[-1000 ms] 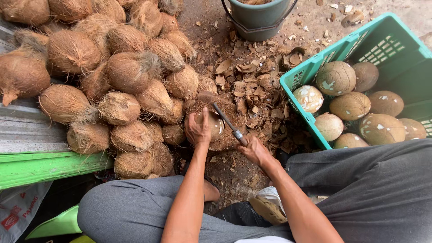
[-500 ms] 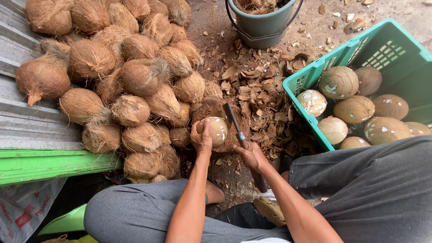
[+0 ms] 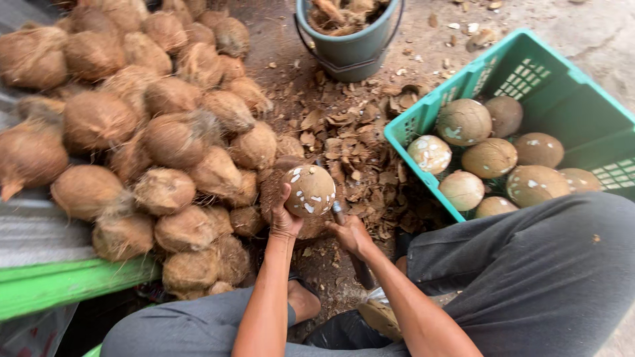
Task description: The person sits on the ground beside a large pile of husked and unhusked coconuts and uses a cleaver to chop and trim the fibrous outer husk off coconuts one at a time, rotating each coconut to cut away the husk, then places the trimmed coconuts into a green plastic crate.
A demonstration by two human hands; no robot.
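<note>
A peeled coconut point(image 3: 309, 190) is gripped from its left side by the left hand point(image 3: 284, 218), propped on a husk-strewn block; a knife handle point(image 3: 338, 210) is clasped in the right hand point(image 3: 352, 235), just right of the nut (blade mostly hidden). Beyond are seen unhusked coconuts point(image 3: 165, 132), a green crate point(image 3: 562, 99) and a bucket point(image 3: 350, 46).

Bare dirt floor point(image 3: 423, 46) littered with brown husk chips point(image 3: 344, 132), grey corrugated sheet point(image 3: 33, 231) at left, green plank point(image 3: 59, 287) along its edge, soft daylight

Eight peeled coconuts point(image 3: 489, 157) in one crate point(image 3: 569, 99); one bucket point(image 3: 349, 49).
</note>
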